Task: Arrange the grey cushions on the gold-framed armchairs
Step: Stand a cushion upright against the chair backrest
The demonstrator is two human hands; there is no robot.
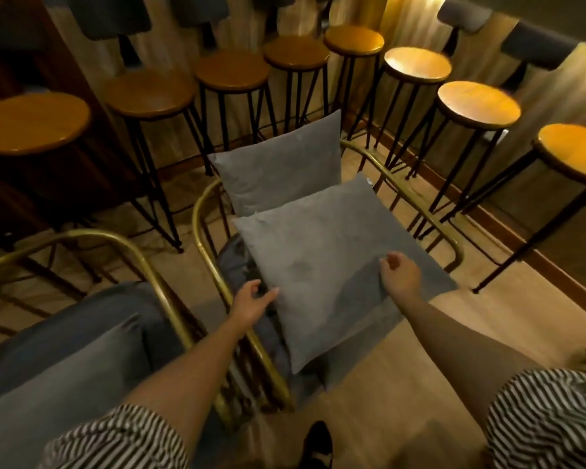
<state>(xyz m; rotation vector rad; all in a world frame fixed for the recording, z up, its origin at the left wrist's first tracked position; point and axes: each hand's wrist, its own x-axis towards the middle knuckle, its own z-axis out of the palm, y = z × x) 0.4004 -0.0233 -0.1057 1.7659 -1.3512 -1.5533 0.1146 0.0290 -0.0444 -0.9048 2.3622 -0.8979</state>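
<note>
On the right chair [400, 177] one cushion [278, 164] already leans at the far back; a second [322, 265] lies askew on the seat. The left hand [251, 304] is open beside it, the right hand [401, 275] loosely curled on it, gripping nothing. It looks nearly placed; the left chair [142, 262] remains.

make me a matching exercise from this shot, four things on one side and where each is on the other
Things:
1. left hand
2. right hand
3. back cushion
4. front cushion

Places:
A. lying flat on the armchair seat
B. propped upright at the armchair back
C. open at the front cushion's left edge
D. resting on top of the front cushion

Pairs: 1-C, 2-D, 3-B, 4-A
</note>
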